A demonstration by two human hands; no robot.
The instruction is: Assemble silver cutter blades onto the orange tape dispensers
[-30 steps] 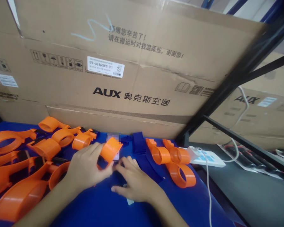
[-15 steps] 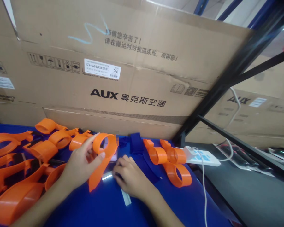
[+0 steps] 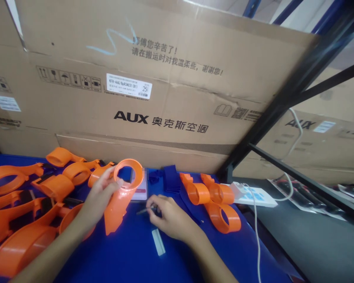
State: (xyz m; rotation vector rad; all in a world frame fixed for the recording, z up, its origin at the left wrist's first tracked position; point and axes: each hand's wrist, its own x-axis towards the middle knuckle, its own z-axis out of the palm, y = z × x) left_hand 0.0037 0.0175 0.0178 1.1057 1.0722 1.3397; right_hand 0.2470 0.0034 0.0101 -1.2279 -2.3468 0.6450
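My left hand [image 3: 102, 192] grips an orange plastic tape dispenser [image 3: 120, 204], its ring up and its flat handle slanting down to the table. To the right, my right hand [image 3: 166, 216] pinches a thin dark strip [image 3: 142, 211] between thumb and fingers; its kind is too small to make out. A pale flat strip [image 3: 158, 242] lies on the blue table just below my right hand. Behind the held dispenser a phone [image 3: 141, 192] with a lit screen is partly hidden.
Several orange dispensers with black parts [image 3: 56, 186] crowd the left side. Three orange dispensers [image 3: 224, 216] lie at the right, beside dark blue cloth-like pieces [image 3: 171, 179]. A white power strip [image 3: 259, 198] with a cable, a black rack post [image 3: 262, 114] and a large carton [image 3: 177, 102] bound the table.
My left hand has turned the dispenser so its ring faces me more. My right hand has shifted slightly right; the thin strip in it now looks dark, and the pale strip is more exposed.
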